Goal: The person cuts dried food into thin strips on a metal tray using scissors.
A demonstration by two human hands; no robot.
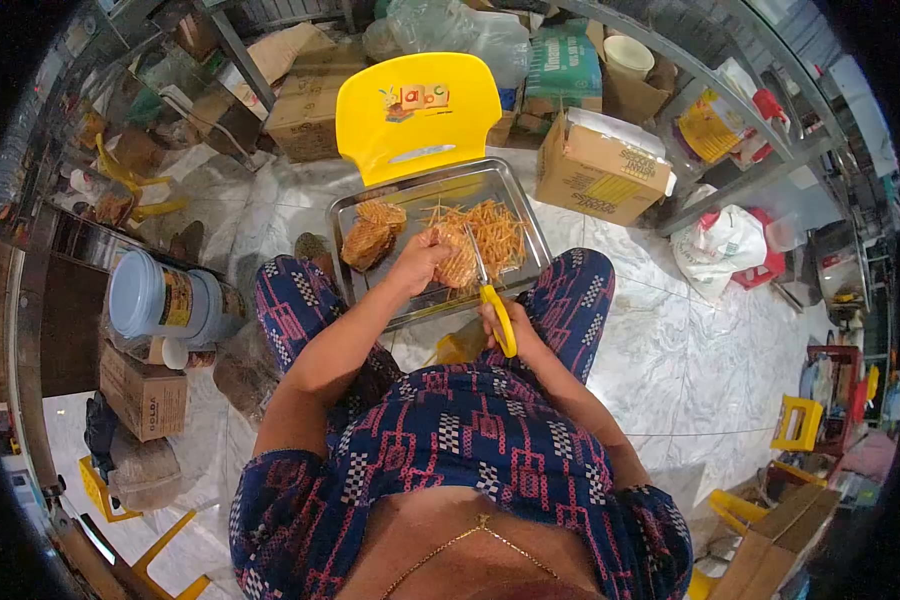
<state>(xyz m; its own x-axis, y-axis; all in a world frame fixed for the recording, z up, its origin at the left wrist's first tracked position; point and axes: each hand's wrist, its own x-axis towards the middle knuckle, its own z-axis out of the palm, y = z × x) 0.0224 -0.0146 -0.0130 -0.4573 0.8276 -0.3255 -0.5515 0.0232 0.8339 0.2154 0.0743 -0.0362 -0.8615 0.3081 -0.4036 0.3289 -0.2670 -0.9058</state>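
A flat, orange-brown piece with a ridged surface is pinched in my left hand over the metal tray. My right hand grips scissors with yellow handles. Their metal blades point up and away from me, at the right side of the ridged piece. Thin strips of the same colour lie heaped in the right part of the tray. In its left part rests a stack of similar whole pieces. I cannot tell whether the blades are parted.
The tray lies on a yellow chair in front of my knees. Cardboard boxes and plastic bags stand beyond it. To the left are light-blue buckets. A white bag sits on the marble-patterned floor at right, near metal shelving.
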